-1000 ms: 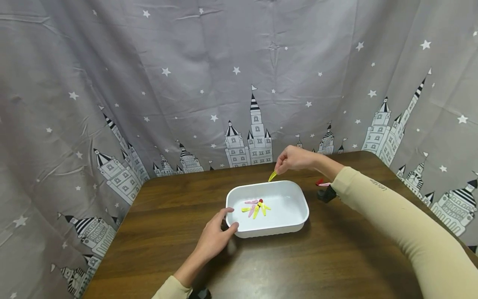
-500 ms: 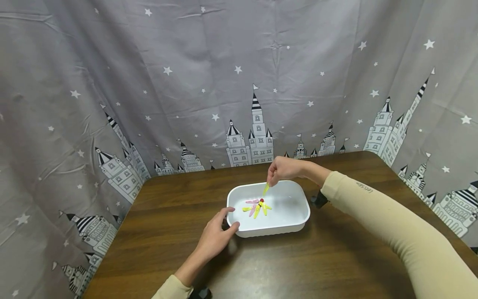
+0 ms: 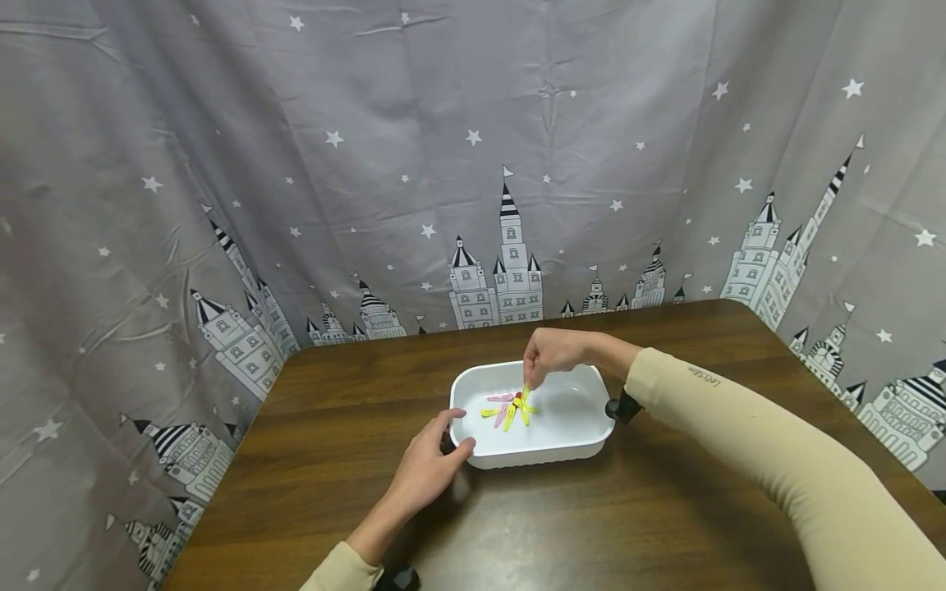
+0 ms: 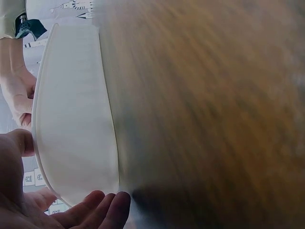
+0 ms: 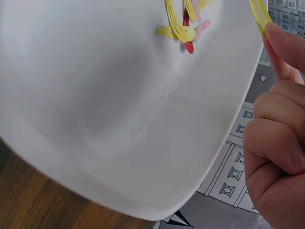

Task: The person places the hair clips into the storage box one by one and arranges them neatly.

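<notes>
Over the back half of a white plastic tub, my right hand pinches a yellow snap hair clip between thumb and forefinger, its other fingers curled in. The clip points down just above a small pile of hair clips on the tub's floor, yellow, pink and red. In the right wrist view several yellow clips overlap a red one. My left hand holds the tub's left end, with thumb and forefinger over the rim and the remaining fingers along the outer wall.
The tub stands on a brown wooden table. Behind it hangs a grey curtain printed with castles and stars. My right forearm's beige sleeve crosses the table's right side, with a black wrist device beside the tub's right rim.
My right hand has carried the yellow hair clip from beyond the tub's back rim down and left to the pile. The left hand stays on the rim.
</notes>
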Demonstrator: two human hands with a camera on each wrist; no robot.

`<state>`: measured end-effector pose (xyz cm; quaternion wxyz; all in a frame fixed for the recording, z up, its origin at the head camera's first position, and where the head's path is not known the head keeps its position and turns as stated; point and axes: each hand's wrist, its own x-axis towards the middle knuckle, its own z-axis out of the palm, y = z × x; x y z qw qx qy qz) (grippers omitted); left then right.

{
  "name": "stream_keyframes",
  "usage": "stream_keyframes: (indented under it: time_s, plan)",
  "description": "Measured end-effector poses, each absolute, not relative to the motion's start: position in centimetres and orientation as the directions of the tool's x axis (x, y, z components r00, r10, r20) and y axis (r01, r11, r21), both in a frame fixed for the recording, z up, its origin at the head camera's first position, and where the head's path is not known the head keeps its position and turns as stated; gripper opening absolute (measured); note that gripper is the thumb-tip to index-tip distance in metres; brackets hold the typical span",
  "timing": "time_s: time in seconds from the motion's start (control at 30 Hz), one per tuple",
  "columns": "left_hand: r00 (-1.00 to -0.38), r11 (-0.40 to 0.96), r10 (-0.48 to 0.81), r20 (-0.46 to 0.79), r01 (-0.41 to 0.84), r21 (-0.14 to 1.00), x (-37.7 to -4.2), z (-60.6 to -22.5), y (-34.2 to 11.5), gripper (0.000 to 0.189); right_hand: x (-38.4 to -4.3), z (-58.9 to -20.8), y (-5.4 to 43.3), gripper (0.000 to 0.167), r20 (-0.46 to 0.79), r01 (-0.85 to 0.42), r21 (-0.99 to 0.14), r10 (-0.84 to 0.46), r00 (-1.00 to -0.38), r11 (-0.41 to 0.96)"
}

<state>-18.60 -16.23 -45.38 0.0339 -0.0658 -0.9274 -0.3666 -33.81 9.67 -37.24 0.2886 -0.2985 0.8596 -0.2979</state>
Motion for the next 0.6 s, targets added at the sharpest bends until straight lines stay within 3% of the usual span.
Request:
stream_keyframes:
  time_s: [0.6]
  plan:
    - [-0.989,0.724,0.094,0.118,0.149,0.673,-18.74,-45.58,-16.21,0.044,-33.85,-37.44,10.02,0.006,-0.319,-0.327,-0.684,-0.671,-0.669,0.652]
